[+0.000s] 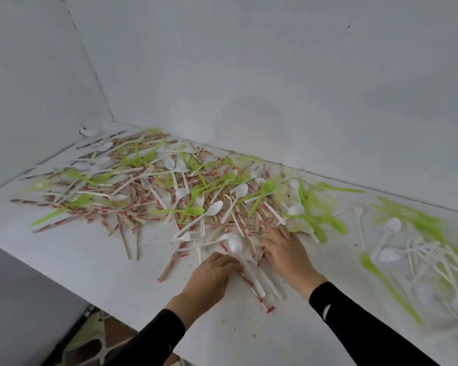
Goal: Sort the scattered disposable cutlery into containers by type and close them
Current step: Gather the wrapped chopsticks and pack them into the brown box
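Note:
A wide heap of disposable cutlery (169,188) covers the white table (90,260): green spoons, white spoons, white forks and paper-wrapped chopsticks, all mixed. My left hand (212,276) lies at the heap's near edge with its fingers curled round a small bundle of white spoons and wrapped chopsticks (251,276). My right hand (286,252) rests beside it, fingers spread flat on wrapped chopsticks. More green and white spoons (397,249) lie blurred to the right. No container is in view.
White walls (249,75) meet in a corner behind the heap, close to the table's back edge. The table's near left edge (64,283) drops off to a tiled floor. Bare tabletop lies in front of my hands.

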A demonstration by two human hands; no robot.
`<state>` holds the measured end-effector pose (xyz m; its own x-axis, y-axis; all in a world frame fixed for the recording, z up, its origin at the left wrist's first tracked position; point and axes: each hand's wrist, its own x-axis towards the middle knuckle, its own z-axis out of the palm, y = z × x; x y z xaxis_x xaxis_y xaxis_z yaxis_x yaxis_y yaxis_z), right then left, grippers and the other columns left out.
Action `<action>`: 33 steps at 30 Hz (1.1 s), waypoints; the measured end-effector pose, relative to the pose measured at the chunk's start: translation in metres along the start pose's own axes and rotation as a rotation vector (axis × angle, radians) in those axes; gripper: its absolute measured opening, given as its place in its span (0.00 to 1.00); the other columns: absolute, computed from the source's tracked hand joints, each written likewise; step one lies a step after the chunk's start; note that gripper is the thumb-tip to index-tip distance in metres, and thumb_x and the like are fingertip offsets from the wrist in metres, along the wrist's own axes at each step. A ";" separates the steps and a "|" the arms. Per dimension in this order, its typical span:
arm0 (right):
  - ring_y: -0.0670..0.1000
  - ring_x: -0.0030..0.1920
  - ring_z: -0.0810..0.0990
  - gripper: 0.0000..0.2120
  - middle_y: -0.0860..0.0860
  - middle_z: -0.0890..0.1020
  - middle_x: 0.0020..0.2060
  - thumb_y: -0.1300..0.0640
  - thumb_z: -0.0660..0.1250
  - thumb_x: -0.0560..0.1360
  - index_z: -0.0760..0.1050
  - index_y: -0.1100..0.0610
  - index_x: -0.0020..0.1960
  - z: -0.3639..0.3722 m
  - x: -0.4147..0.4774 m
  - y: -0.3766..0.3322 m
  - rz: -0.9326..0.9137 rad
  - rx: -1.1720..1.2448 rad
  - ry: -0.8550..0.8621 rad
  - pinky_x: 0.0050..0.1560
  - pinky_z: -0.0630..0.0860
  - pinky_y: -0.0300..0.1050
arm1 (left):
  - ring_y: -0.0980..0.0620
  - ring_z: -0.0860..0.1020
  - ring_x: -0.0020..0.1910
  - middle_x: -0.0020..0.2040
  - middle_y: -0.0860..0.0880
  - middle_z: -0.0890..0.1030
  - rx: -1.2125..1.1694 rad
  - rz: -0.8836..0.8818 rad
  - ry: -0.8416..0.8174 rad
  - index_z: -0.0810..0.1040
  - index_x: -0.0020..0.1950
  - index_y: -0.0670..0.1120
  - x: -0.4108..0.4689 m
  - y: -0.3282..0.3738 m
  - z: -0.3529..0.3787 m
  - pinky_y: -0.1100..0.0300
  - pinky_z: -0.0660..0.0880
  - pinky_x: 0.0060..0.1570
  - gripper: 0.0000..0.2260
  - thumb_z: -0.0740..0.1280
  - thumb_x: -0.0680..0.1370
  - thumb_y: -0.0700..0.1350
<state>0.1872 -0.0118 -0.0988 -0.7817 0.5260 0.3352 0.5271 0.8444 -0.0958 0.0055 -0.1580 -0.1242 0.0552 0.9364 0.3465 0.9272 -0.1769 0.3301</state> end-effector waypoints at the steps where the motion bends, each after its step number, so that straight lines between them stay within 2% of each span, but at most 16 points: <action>1: 0.54 0.58 0.76 0.09 0.51 0.80 0.55 0.58 0.76 0.66 0.80 0.52 0.44 -0.004 0.001 0.005 -0.031 0.011 0.016 0.48 0.79 0.50 | 0.51 0.77 0.48 0.51 0.54 0.82 0.007 0.019 -0.001 0.83 0.54 0.52 0.004 -0.001 0.001 0.62 0.77 0.46 0.16 0.73 0.70 0.37; 2: 0.52 0.59 0.75 0.04 0.50 0.80 0.56 0.56 0.71 0.71 0.80 0.52 0.45 -0.007 0.002 0.010 -0.062 0.039 0.044 0.50 0.79 0.49 | 0.52 0.76 0.47 0.49 0.54 0.81 0.018 0.042 -0.004 0.83 0.52 0.53 0.008 -0.003 0.002 0.61 0.77 0.45 0.13 0.74 0.71 0.39; 4: 0.49 0.59 0.74 0.09 0.48 0.79 0.56 0.52 0.62 0.77 0.79 0.52 0.51 -0.019 0.004 0.016 -0.074 0.144 0.081 0.54 0.77 0.45 | 0.52 0.74 0.48 0.48 0.53 0.79 0.024 0.097 -0.027 0.82 0.50 0.52 0.015 -0.009 0.002 0.59 0.78 0.46 0.05 0.69 0.76 0.45; 8: 0.48 0.54 0.80 0.18 0.46 0.80 0.51 0.45 0.53 0.83 0.76 0.55 0.55 -0.050 0.014 0.023 0.149 0.439 0.186 0.51 0.77 0.42 | 0.54 0.75 0.47 0.48 0.53 0.80 -0.077 0.147 -0.044 0.80 0.50 0.51 0.036 -0.010 -0.008 0.57 0.76 0.47 0.08 0.61 0.80 0.49; 10: 0.45 0.51 0.82 0.19 0.46 0.82 0.49 0.44 0.51 0.83 0.74 0.55 0.56 -0.068 0.021 0.026 0.262 0.573 0.281 0.49 0.77 0.39 | 0.55 0.78 0.47 0.48 0.54 0.81 -0.262 0.083 0.006 0.77 0.53 0.51 0.051 -0.004 -0.022 0.60 0.75 0.49 0.07 0.60 0.82 0.48; 12: 0.42 0.43 0.81 0.14 0.42 0.81 0.44 0.49 0.52 0.84 0.73 0.53 0.60 -0.082 0.027 0.029 0.335 0.666 0.328 0.43 0.76 0.34 | 0.59 0.80 0.48 0.47 0.54 0.82 -0.478 -0.025 0.083 0.75 0.55 0.53 0.069 0.003 -0.037 0.66 0.75 0.49 0.05 0.61 0.83 0.47; 14: 0.41 0.36 0.78 0.15 0.39 0.78 0.37 0.50 0.52 0.84 0.72 0.50 0.64 -0.090 0.034 0.035 0.408 0.725 0.289 0.37 0.73 0.35 | 0.61 0.79 0.42 0.41 0.57 0.80 -0.613 -0.136 0.174 0.73 0.56 0.53 0.090 0.007 -0.049 0.70 0.73 0.44 0.05 0.60 0.83 0.46; 16: 0.41 0.35 0.77 0.17 0.39 0.79 0.35 0.46 0.52 0.83 0.73 0.47 0.66 -0.090 0.040 0.042 0.462 0.694 0.194 0.36 0.72 0.36 | 0.61 0.75 0.35 0.35 0.59 0.76 -0.671 -0.253 0.203 0.73 0.56 0.51 0.110 0.007 -0.059 0.72 0.69 0.37 0.05 0.61 0.82 0.48; 18: 0.45 0.33 0.76 0.16 0.45 0.79 0.36 0.46 0.55 0.83 0.76 0.49 0.64 -0.083 0.044 0.047 0.495 0.664 0.098 0.37 0.73 0.43 | 0.61 0.71 0.31 0.34 0.57 0.74 -0.623 -0.326 0.165 0.74 0.54 0.49 0.129 -0.002 -0.060 0.70 0.67 0.33 0.07 0.66 0.80 0.50; 21: 0.49 0.39 0.78 0.09 0.54 0.81 0.42 0.55 0.62 0.81 0.78 0.58 0.56 -0.067 0.056 0.043 0.514 0.677 0.021 0.41 0.76 0.48 | 0.59 0.69 0.29 0.31 0.54 0.72 -0.398 -0.325 0.000 0.76 0.41 0.49 0.145 -0.023 -0.045 0.66 0.64 0.31 0.09 0.69 0.78 0.51; 23: 0.44 0.31 0.74 0.06 0.50 0.78 0.36 0.60 0.62 0.80 0.78 0.55 0.51 -0.054 0.067 0.038 0.560 0.704 -0.022 0.36 0.72 0.39 | 0.56 0.70 0.30 0.31 0.51 0.75 -0.295 -0.269 -0.108 0.78 0.40 0.45 0.149 -0.035 -0.031 0.64 0.63 0.31 0.11 0.70 0.77 0.51; 25: 0.44 0.29 0.71 0.08 0.46 0.76 0.33 0.62 0.62 0.79 0.80 0.54 0.52 -0.039 0.078 0.038 0.655 0.704 -0.104 0.29 0.68 0.33 | 0.51 0.74 0.35 0.36 0.46 0.80 -0.227 -0.226 -0.154 0.81 0.45 0.41 0.151 -0.045 -0.020 0.64 0.66 0.35 0.11 0.71 0.77 0.49; 27: 0.46 0.27 0.70 0.07 0.48 0.75 0.30 0.59 0.63 0.80 0.80 0.55 0.48 -0.022 0.085 0.040 0.720 0.662 -0.220 0.26 0.64 0.34 | 0.46 0.78 0.42 0.41 0.44 0.82 -0.186 -0.210 -0.177 0.83 0.51 0.42 0.149 -0.056 -0.013 0.61 0.68 0.40 0.07 0.70 0.78 0.45; 29: 0.48 0.29 0.73 0.08 0.50 0.77 0.31 0.53 0.66 0.78 0.78 0.55 0.43 -0.010 0.088 0.040 0.737 0.620 -0.278 0.28 0.68 0.39 | 0.43 0.77 0.46 0.44 0.44 0.82 -0.128 -0.180 -0.228 0.82 0.52 0.42 0.147 -0.066 -0.010 0.57 0.71 0.46 0.06 0.68 0.78 0.40; 31: 0.50 0.36 0.79 0.11 0.51 0.80 0.36 0.47 0.70 0.74 0.79 0.55 0.45 0.002 0.092 0.037 0.717 0.582 -0.280 0.36 0.74 0.44 | 0.43 0.77 0.46 0.44 0.44 0.81 -0.077 -0.143 -0.258 0.81 0.50 0.42 0.146 -0.075 -0.009 0.51 0.74 0.49 0.04 0.68 0.77 0.39; 33: 0.51 0.45 0.80 0.18 0.48 0.80 0.45 0.42 0.74 0.69 0.79 0.53 0.52 0.010 0.094 0.032 0.693 0.549 -0.290 0.43 0.75 0.44 | 0.43 0.77 0.47 0.45 0.44 0.81 -0.052 -0.118 -0.255 0.82 0.51 0.41 0.145 -0.082 -0.012 0.53 0.74 0.50 0.05 0.69 0.76 0.39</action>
<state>0.1275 0.0659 -0.0796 -0.4430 0.8733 -0.2027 0.7335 0.2231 -0.6420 -0.0670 -0.0116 -0.0908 0.0459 0.9963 0.0731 0.9130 -0.0716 0.4017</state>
